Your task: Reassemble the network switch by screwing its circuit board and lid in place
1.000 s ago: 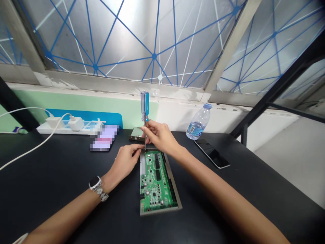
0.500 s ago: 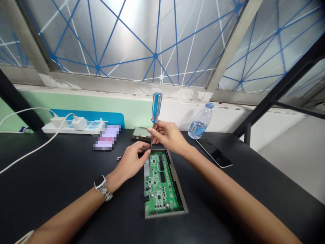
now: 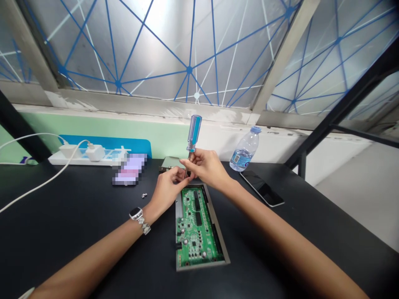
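A green circuit board [image 3: 197, 226] lies in a grey metal tray [image 3: 222, 245] on the black table [image 3: 62, 232]. My right hand [image 3: 207, 168] is closed round the shaft of a screwdriver with a blue handle [image 3: 193, 133], held upright a little above the board's far end. My left hand [image 3: 168, 187] is raised beside it, with its fingertips pinched at the screwdriver's tip. What the fingers pinch there is too small to name. A watch sits on my left wrist.
A few small screws [image 3: 144, 195] lie left of the board. Behind it sits a hard drive [image 3: 168, 164]. A water bottle [image 3: 245, 150] and a dark phone [image 3: 261, 187] are on the right, a power strip with chargers [image 3: 81, 154] and a blurred object [image 3: 129, 170] on the left.
The screwdriver has come up off the board's far corner and tilted slightly right. My left hand has lifted from the tray's edge to the screwdriver's tip.
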A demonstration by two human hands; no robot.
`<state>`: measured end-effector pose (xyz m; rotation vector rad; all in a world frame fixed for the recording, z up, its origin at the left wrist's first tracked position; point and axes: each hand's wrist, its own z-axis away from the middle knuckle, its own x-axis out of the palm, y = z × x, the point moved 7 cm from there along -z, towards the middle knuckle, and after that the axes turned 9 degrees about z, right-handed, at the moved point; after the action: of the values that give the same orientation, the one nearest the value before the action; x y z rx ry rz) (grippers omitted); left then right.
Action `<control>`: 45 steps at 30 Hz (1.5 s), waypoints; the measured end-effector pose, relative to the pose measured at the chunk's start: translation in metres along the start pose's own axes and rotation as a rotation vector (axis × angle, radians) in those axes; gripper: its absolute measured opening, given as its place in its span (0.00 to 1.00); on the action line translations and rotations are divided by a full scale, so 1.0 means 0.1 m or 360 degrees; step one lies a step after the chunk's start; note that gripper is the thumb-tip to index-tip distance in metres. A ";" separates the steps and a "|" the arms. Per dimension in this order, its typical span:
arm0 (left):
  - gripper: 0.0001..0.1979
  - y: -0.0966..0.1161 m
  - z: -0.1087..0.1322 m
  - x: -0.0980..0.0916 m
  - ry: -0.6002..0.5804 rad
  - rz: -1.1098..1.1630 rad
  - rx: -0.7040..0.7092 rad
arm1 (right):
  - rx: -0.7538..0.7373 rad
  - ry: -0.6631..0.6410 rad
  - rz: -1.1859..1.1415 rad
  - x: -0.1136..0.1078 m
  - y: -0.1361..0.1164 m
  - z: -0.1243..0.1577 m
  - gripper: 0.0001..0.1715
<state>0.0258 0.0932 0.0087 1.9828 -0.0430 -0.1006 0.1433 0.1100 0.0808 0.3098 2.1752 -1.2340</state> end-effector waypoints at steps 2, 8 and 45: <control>0.12 -0.02 0.01 0.01 -0.0016 0.0111 -0.0064 | 0.0011 0.0015 0.0027 0.00 -0.01 0.00 0.17; 0.10 -0.09 0.03 0.01 -0.0099 0.0248 -0.0160 | 0.0017 0.0030 0.0058 0.01 -0.02 -0.01 0.17; 0.08 0.04 0.05 -0.03 0.0058 0.0023 0.0015 | 0.0130 -0.0142 -0.0007 0.01 0.02 0.03 0.15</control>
<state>0.0221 0.0874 0.0107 1.9929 -0.0339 -0.0550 0.1447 0.1083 0.0773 0.2785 2.0546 -1.3162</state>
